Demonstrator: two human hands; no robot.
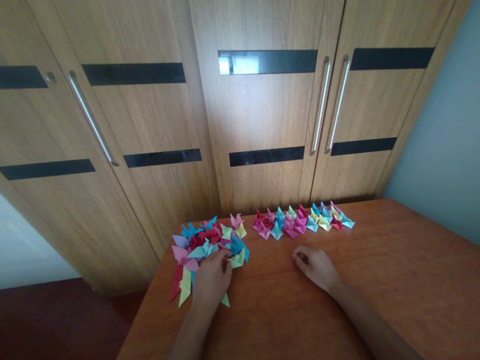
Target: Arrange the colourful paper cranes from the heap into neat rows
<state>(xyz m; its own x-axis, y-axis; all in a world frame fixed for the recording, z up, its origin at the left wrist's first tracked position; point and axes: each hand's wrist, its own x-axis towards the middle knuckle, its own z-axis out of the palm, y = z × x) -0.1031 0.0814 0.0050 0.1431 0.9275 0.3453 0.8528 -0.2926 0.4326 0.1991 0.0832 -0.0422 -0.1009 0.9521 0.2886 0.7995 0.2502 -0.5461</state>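
Observation:
A loose pile of folded paper cranes (183, 256) in pink, red, blue, yellow and green lies at the left of the table. My left hand (211, 277) is over the near side of this pile, its fingers curled together. A pale green paper crane (237, 259) is right beside its fingertips; whether something is pinched between them is hidden. My right hand (317, 266) rests on the table with its fingers curled in and nothing visible in it. Beyond it, small folded paper cranes (291, 229) stand close together in rows along the far edge.
The brown wooden table (274, 326) reaches up to a tall wooden wardrobe (258, 114) with metal handles. A pale wall (460, 137) is at the right. To the left are a white door (4, 241) and a dark red floor (53, 334).

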